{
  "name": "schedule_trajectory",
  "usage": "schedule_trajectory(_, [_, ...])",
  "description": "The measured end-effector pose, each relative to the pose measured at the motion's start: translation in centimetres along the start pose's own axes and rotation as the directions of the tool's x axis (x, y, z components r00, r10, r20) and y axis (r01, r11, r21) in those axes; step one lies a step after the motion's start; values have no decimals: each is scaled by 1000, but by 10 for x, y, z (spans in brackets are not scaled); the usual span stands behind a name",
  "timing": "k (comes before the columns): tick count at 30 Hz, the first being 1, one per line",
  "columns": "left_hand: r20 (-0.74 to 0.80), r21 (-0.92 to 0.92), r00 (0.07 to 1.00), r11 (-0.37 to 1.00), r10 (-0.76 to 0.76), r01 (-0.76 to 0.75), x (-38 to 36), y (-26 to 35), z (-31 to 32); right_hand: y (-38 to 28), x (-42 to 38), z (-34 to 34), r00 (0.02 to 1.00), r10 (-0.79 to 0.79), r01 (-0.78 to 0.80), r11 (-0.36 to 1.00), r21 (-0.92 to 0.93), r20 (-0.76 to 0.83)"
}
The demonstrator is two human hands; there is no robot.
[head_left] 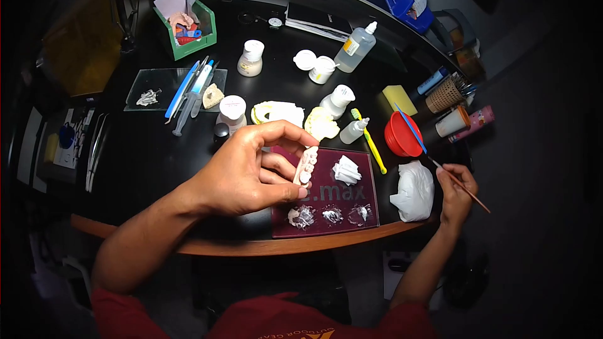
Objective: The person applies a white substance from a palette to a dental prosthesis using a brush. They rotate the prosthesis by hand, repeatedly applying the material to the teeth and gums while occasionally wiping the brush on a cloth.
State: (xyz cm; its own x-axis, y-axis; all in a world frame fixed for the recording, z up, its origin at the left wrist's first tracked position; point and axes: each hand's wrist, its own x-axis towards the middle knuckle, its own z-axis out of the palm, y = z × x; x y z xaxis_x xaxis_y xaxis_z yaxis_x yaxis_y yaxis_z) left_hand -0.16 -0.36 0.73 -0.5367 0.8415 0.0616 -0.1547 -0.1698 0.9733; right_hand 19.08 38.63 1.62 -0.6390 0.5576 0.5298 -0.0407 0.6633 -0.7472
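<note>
My left hand (242, 169) pinches a small dental model (306, 167) with a row of teeth between thumb and fingertips, held up above the dark red mixing slab (321, 206). My right hand (457, 196) is closed around a thin brush (468, 191) with a brown handle, beside a white crumpled tissue (414, 193). On the slab lie a folded white tissue (346, 171) and three smears of white paste (332, 215). Just beyond the right hand stands a red bowl (401, 138) with a blue stick (411, 128) across it.
Behind my left hand stand a white-capped jar (232, 112), yellowish dental casts (321, 123) and a dropper bottle (354, 131). A yellow toothbrush (370, 143) lies beside them. Farther back are a green bin (204, 31), a glass plate (141, 88) with tools and a large clear bottle (357, 49).
</note>
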Motion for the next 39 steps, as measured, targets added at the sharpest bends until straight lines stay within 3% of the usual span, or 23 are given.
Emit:
schedule_trajectory(6, [-2, -33, 1000, 999, 23, -23, 1, -3, 2, 20, -48, -21, 991, 132, -131, 986, -100, 6])
schedule_trajectory(10, [-7, -23, 999, 999, 35, -35, 1, -5, 2, 26, -49, -15, 994, 87, -87, 996, 1, -67])
schedule_trajectory(14, [-32, 3, 998, 998, 57, -57, 2, -8, 1, -43, -44, 40, 998, -57, 50, 978, 202, 28])
schedule_trajectory(16, [-53, 42, 997, 997, 64, -62, 2, -7, 2, -75, -40, 67, 945, -264, 221, 950, 220, 193])
schedule_trajectory(19, [-87, 48, 994, 997, 72, -68, 3, -13, 2, -113, -32, 108, 703, -624, 548, 781, 299, 341])
schedule_trajectory(23, [-124, 73, 985, 991, 122, -113, 3, -13, 2, -139, -41, 148, 530, -777, 665, 630, 401, 340])
schedule_trajectory(26, [-142, 75, 982, 991, 121, -111, 1, -10, 2, -140, -45, 157, 499, -790, 653, 613, 445, 356])
schedule_trajectory(30, [-157, 50, 978, 990, 141, -134, 1, -11, 1, -130, -37, 156, 570, -760, 568, 639, 518, 312])
schedule_trajectory(34, [-136, 50, 978, 987, 160, -155, 1, -10, 1, -126, -13, 155, 611, -682, 411, 707, 576, 401])
schedule_trajectory(39, [-132, 100, 975, 981, 181, -168, 1, -12, -1, -111, -21, 162, 668, -628, 283, 711, 644, 400])
